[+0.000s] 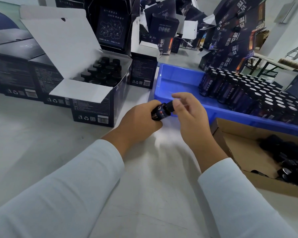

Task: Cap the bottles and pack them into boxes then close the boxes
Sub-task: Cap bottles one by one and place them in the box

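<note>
Left hand point(138, 117) grips the small bottle point(159, 112); right hand point(187, 111) pinches its cap point(170, 105), twisting; next, the open box point(100, 86).

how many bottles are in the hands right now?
1. A dark bottle lies tilted between the hands: the left hand grips its body, the right hand pinches its black cap. Other bottles stand in the blue tray and the open box.
</note>
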